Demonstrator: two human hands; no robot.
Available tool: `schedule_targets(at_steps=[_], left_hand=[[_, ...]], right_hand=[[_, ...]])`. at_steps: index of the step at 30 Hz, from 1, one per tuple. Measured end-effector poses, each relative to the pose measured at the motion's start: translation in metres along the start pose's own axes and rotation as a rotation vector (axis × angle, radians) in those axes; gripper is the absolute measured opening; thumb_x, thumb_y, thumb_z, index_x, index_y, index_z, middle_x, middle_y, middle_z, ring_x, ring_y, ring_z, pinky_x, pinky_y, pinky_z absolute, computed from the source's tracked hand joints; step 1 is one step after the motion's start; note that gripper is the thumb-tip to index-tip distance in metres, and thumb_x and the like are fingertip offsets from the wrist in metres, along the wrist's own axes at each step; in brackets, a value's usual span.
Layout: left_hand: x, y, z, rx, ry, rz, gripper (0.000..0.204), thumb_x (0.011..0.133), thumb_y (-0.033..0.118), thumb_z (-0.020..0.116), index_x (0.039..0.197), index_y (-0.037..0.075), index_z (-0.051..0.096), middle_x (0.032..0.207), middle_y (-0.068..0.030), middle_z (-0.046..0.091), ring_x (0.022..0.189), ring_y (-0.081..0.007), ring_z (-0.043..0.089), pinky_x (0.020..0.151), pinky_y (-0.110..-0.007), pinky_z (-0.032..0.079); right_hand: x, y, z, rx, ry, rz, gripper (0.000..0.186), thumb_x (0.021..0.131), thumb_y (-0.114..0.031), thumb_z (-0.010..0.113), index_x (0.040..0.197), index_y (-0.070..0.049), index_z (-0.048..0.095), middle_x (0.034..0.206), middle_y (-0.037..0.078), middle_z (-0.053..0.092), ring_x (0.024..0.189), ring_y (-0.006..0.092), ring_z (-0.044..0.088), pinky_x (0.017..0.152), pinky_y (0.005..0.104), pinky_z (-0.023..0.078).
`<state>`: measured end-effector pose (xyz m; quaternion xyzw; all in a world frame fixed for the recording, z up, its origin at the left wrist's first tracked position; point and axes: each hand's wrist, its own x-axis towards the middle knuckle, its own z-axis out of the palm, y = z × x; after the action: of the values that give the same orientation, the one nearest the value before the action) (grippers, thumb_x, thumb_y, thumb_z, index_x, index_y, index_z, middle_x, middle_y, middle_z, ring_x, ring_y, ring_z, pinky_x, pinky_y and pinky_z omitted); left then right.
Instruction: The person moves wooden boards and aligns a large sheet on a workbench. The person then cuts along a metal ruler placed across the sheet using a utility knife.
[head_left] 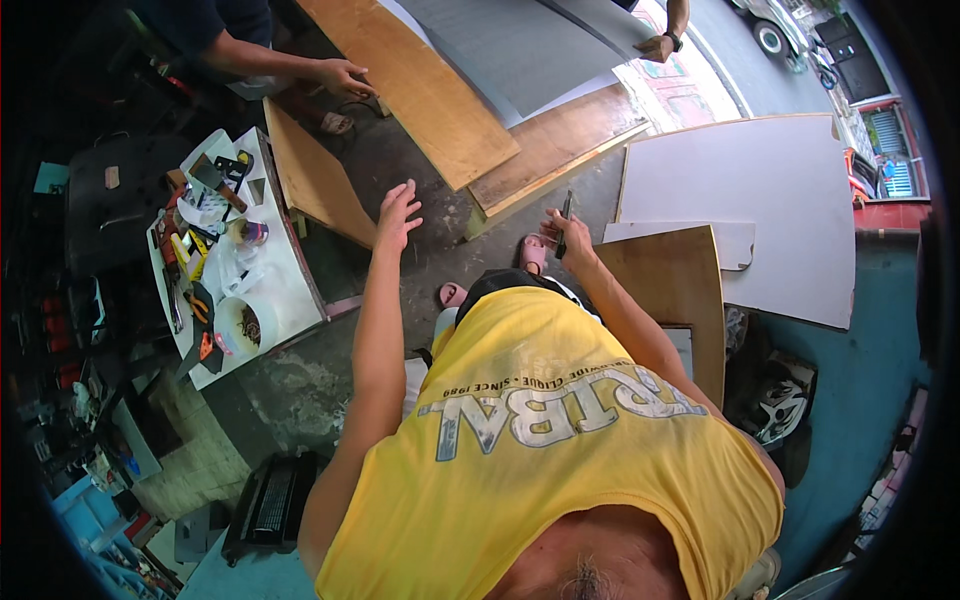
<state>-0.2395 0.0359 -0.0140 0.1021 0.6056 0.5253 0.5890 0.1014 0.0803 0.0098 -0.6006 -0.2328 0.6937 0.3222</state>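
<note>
My left hand (pixel 400 216) hangs in the air with its fingers spread and nothing in it, near a leaning brown wooden panel (pixel 312 178). A slim dark handheld tool (pixel 567 208) points upward from my right hand (pixel 573 240), whose fingers are closed round it. Its exact kind is too small to tell. Ahead of me lie a long plywood board (pixel 425 95) and a second wooden board (pixel 560 150) with a pale edge, partly under a grey sheet (pixel 560 65). Neither of my hands touches these boards.
A co-worker's hand (pixel 345 78) is beside the long board; another person's hand (pixel 656 47) holds the sheet's right edge. Tools, a bag and a white tub (pixel 238 328) crowd a white table (pixel 285 290). At right stand a large white panel (pixel 760 190) and a brown panel (pixel 690 290).
</note>
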Motion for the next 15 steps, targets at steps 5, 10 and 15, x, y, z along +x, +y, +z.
schedule_targets(at_steps=[5, 10, 15], left_hand=[[0.028, -0.003, 0.039, 0.227, 0.028, 0.040, 0.084, 0.081, 0.046, 0.072, 0.143, 0.006, 0.031, 0.138, -0.0190, 0.044, 0.118, -0.0337, 0.049, 0.093, -0.051, 0.042], [0.059, -0.019, 0.083, 0.353, 0.000, 0.174, 0.081, 0.079, 0.031, 0.076, 0.143, 0.007, 0.032, 0.112, -0.0156, 0.063, 0.107, -0.0270, 0.059, 0.081, -0.046, 0.050], [0.082, -0.040, 0.068, 0.641, 0.333, 0.288, 0.069, 0.077, 0.013, 0.074, 0.135, 0.007, 0.038, 0.101, -0.0137, 0.065, 0.085, -0.0265, 0.065, 0.068, -0.041, 0.054]], right_hand=[[-0.005, -0.006, -0.004, 0.002, 0.019, 0.003, 0.026, 0.095, -0.022, 0.056, 0.116, -0.007, 0.057, 0.090, 0.006, 0.062, 0.078, 0.0173, 0.060, 0.068, 0.0326, 0.050], [-0.008, -0.010, -0.016, -0.008, 0.055, -0.020, 0.026, 0.095, -0.022, 0.056, 0.116, -0.007, 0.057, 0.090, 0.006, 0.062, 0.079, 0.0179, 0.061, 0.070, 0.0327, 0.051], [-0.015, -0.012, -0.011, 0.001, 0.051, -0.021, 0.025, 0.095, -0.020, 0.054, 0.116, -0.007, 0.058, 0.091, 0.007, 0.063, 0.082, 0.0186, 0.062, 0.071, 0.0330, 0.052]])
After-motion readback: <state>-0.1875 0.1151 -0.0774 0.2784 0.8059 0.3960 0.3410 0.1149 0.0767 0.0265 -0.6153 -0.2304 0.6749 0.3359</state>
